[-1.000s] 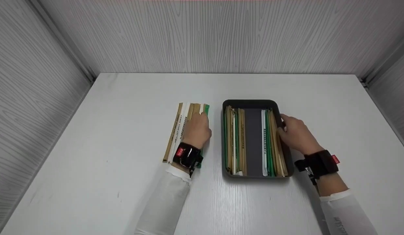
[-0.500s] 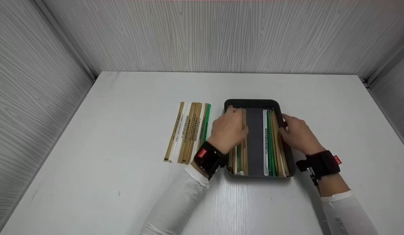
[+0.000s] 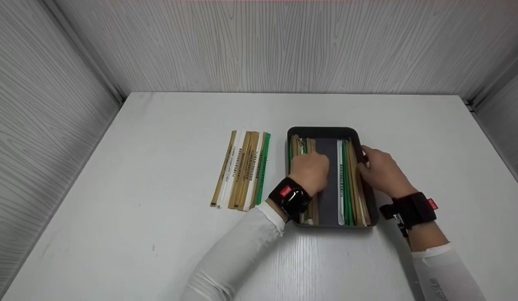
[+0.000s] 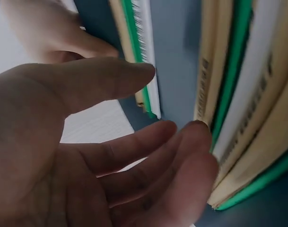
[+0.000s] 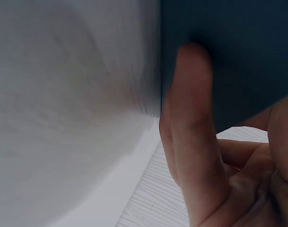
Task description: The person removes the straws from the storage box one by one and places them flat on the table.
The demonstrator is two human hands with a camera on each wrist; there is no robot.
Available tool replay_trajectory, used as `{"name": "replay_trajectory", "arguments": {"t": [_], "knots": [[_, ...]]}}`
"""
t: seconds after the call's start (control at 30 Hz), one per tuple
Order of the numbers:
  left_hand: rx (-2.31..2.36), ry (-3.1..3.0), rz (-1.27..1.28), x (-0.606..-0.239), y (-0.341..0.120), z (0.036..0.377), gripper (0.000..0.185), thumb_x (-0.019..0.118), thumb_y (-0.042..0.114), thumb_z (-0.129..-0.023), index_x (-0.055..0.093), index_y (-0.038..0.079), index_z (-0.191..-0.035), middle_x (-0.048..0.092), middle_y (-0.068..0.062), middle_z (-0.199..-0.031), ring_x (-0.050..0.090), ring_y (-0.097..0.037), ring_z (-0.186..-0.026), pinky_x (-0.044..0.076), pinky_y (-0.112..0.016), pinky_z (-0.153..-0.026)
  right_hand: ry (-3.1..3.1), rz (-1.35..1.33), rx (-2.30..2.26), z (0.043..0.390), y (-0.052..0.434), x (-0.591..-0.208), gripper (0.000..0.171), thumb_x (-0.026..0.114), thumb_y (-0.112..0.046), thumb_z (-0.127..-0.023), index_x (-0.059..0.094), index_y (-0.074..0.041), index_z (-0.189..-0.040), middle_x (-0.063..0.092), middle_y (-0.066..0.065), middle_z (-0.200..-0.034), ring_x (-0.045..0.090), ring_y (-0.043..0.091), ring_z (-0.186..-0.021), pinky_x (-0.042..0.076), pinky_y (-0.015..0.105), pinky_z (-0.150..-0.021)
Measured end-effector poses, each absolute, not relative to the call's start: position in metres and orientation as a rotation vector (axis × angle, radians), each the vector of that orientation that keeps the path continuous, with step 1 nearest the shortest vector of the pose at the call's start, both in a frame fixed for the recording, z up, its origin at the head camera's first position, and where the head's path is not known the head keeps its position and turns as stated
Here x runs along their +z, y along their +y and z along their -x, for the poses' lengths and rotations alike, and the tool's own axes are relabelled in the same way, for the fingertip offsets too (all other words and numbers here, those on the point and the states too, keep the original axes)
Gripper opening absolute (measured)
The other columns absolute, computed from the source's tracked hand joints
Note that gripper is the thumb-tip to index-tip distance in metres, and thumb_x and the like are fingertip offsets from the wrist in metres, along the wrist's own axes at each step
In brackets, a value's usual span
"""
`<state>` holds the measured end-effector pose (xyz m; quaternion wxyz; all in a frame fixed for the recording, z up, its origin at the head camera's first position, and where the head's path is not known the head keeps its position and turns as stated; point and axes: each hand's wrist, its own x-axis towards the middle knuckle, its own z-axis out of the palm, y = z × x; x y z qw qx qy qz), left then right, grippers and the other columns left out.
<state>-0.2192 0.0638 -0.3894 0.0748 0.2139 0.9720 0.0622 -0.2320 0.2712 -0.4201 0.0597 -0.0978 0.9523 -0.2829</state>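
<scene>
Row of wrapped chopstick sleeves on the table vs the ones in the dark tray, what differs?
The row of paper chopstick sleeves on the white table lies flat in a single fanned layer; the sleeves in the dark grey rectangular tray sit in two bunches along the left and right walls, with bare floor between. No hand touches the table row; the left hand is over the tray's left bunch, and the right hand rests at the tray's right wall. Both mix tan, white and green.

White long sleeves are worn on both arms; faint grey lettering is printed along the right sleeve (image 3: 434, 288). A black camera unit is strapped to each wrist, the left unit (image 3: 293, 200) glossy, the right unit (image 3: 409, 210) matt on a broad black band. A small red tag with white marks is fixed to each. Both hands are bare.
</scene>
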Motion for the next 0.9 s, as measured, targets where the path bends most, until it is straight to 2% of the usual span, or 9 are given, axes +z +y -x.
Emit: {"name": "replay_trajectory", "arguments": {"t": [0.13,0.4,0.7,0.77,0.9], "knots": [[0.094,2.932,-0.608,-0.391,0.071,0.227,0.044,0.071,0.012,-0.094,0.044,0.018,-0.059,0.047,0.007,-0.06,0.046,-0.007,-0.055,0.051,-0.025,-0.051,2.882,0.287,-0.86,0.232,0.271,-0.421,0.05,0.05,-0.004,-0.103,0.041,0.014,-0.149,0.065,0.031,-0.114,0.065,0.032,-0.086,0.056,0.039,-0.064],[0.066,2.959,-0.54,-0.397,0.079,0.236,0.042,0.063,0.006,-0.097,0.044,0.017,-0.062,0.041,0.006,-0.059,0.041,-0.008,-0.052,0.037,-0.024,-0.042,2.894,0.298,-0.853,0.232,0.271,-0.419,0.05,0.051,-0.005,-0.103,0.041,0.015,-0.149,0.064,0.033,-0.117,0.065,0.034,-0.089,0.056,0.041,-0.068],[0.241,2.852,-0.49,-0.403,0.079,0.241,0.043,0.067,0.003,-0.094,0.045,0.018,-0.06,0.044,0.006,-0.059,0.042,-0.007,-0.05,0.04,-0.024,-0.042,2.9,0.311,-0.832,0.232,0.271,-0.422,0.052,0.051,-0.004,-0.104,0.038,0.017,-0.15,0.061,0.037,-0.124,0.064,0.037,-0.098,0.056,0.048,-0.079],[0.26,2.829,-0.487,-0.403,0.078,0.242,0.043,0.068,0.004,-0.093,0.045,0.018,-0.06,0.048,0.005,-0.061,0.043,-0.007,-0.051,0.041,-0.024,-0.043,2.9,0.307,-0.827,0.232,0.272,-0.422,0.053,0.05,-0.005,-0.104,0.037,0.017,-0.15,0.061,0.037,-0.126,0.063,0.038,-0.1,0.056,0.05,-0.081],[0.311,2.815,-0.482,-0.401,0.076,0.241,0.039,0.069,0.005,-0.092,0.048,0.017,-0.062,0.057,0.002,-0.077,0.047,-0.009,-0.059,0.045,-0.026,-0.049,2.9,0.305,-0.827,0.232,0.272,-0.422,0.052,0.049,-0.005,-0.104,0.038,0.016,-0.15,0.06,0.036,-0.127,0.063,0.038,-0.101,0.056,0.051,-0.082]]}}
